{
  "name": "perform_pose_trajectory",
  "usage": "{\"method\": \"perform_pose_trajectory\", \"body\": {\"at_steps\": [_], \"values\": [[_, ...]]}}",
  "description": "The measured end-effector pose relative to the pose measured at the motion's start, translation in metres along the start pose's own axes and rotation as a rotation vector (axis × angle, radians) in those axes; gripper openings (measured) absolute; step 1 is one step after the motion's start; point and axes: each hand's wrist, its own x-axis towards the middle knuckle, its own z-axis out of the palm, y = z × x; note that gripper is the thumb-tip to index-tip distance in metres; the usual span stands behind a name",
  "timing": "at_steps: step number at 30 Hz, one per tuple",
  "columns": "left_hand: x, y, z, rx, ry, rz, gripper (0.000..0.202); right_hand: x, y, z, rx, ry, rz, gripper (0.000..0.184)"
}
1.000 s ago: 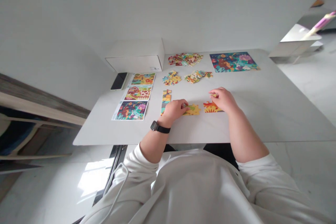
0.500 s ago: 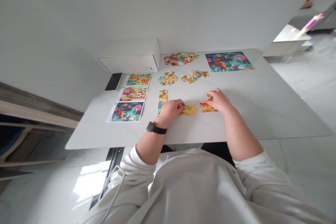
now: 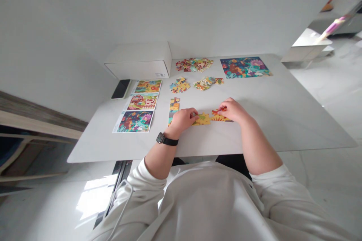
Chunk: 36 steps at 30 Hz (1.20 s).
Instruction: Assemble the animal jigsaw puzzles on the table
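My left hand rests curled on the white table, its fingers pressing on a yellow joined puzzle section. My right hand is closed on an orange and red puzzle section, which it holds close to the right of the yellow one. A short strip of joined pieces lies just left of my left hand. A black watch is on my left wrist.
Three loose piles of puzzle pieces lie further back. A finished blue puzzle sits at the back right. Three picture cards, a phone and a white box are at the left.
My right hand has slid the orange section leftward toward the yellow section, closing the gap. My left hand stays on the yellow section. The camera view shifted slightly.
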Motion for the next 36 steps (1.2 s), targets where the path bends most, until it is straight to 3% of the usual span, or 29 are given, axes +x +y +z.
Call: {"method": "perform_pose_trajectory", "body": {"at_steps": [21, 26, 30, 36], "values": [[0.000, 0.001, -0.001, 0.012, -0.006, 0.002, 0.019, -0.002, -0.003, -0.003, 0.013, -0.082, -0.138, 0.008], [0.000, 0.000, 0.000, 0.000, -0.003, -0.004, 0.019, -0.011, -0.009, -0.012, -0.011, -0.045, -0.188, 0.029], [0.000, -0.001, 0.001, -0.003, -0.012, -0.005, 0.020, -0.023, -0.011, -0.018, -0.028, -0.115, -0.263, 0.047], [0.000, 0.000, 0.001, 0.000, -0.006, -0.005, 0.019, -0.033, -0.008, -0.019, -0.015, -0.158, -0.298, 0.052]]}}
